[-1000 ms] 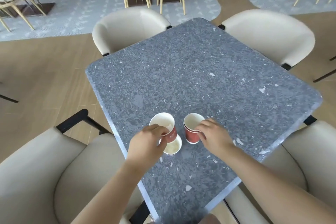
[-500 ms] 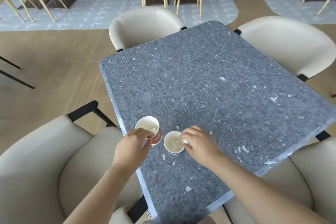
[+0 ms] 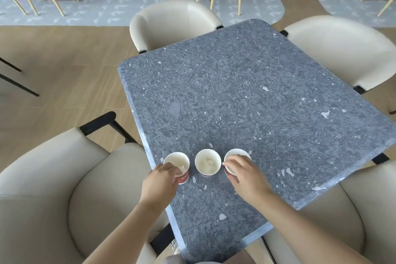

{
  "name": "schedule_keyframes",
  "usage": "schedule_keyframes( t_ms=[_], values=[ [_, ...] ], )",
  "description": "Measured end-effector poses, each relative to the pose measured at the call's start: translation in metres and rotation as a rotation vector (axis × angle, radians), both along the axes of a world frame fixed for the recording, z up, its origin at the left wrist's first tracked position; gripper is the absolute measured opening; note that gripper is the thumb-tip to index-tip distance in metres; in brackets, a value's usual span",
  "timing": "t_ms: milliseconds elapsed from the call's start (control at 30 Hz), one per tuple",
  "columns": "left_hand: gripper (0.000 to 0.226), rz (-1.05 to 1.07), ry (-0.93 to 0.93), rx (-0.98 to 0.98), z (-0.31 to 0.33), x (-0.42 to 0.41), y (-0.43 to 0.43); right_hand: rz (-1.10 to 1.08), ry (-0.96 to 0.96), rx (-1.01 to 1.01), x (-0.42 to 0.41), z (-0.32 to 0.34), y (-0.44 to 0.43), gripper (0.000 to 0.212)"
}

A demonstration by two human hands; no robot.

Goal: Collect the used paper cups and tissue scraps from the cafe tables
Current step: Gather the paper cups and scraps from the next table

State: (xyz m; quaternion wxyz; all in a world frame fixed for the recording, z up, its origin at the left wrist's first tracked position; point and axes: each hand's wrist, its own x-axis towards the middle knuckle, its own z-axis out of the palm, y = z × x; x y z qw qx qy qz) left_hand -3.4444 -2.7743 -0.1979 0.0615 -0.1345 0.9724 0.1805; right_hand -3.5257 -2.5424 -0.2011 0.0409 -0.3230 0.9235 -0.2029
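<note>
Grey speckled stone, flecked with pale chips, makes up the square round-cornered worktop (image 3: 246,92), and three small red paper cups with white insides stand upright in a row near its close edge. The left hand (image 3: 159,180) has its grip curled round the left paper cup (image 3: 180,167), fingertips (image 3: 169,166) hooked over the rim, and a pale tissue scrap (image 3: 183,170) leans inside that cup. The middle paper cup (image 3: 207,163) stands free between the hands, just beside its neighbours, with crumpled white tissue (image 3: 207,164) in its bottom. The right hand (image 3: 244,174) pinches the near rim of the right paper cup (image 3: 236,157), thumb low on the red wall and fingers (image 3: 230,162) over the lip; what lies inside I cannot tell. Smooth cream padded armchairs with curved backs ring the worktop: one at the near left (image 3: 53,188), one at the far side (image 3: 173,21), one at the far right (image 3: 342,49). Pale wood-plank floor (image 3: 53,60) runs beyond.
</note>
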Motion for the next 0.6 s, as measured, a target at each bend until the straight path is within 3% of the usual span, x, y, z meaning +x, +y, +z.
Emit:
schedule_keyframes(
  t_ms=[133,300,467,600],
  values=[
    [0.020,-0.020,0.015,-0.009,-0.006,-0.005,0.003,-0.125,-0.019,-0.018,-0.001,-0.001,0.014,0.041],
    [0.017,0.013,0.210,-0.009,0.022,-0.021,-0.006,-0.208,-0.093,-0.028,-0.004,0.000,0.031,0.049],
    [0.011,-0.055,0.381,-0.031,0.060,-0.047,-0.003,-0.270,-0.130,-0.061,-0.007,0.001,0.036,0.055],
    [0.012,-0.157,0.404,-0.002,0.071,-0.058,0.023,-0.275,-0.144,-0.063,-0.007,-0.002,0.038,0.060]
  ],
)
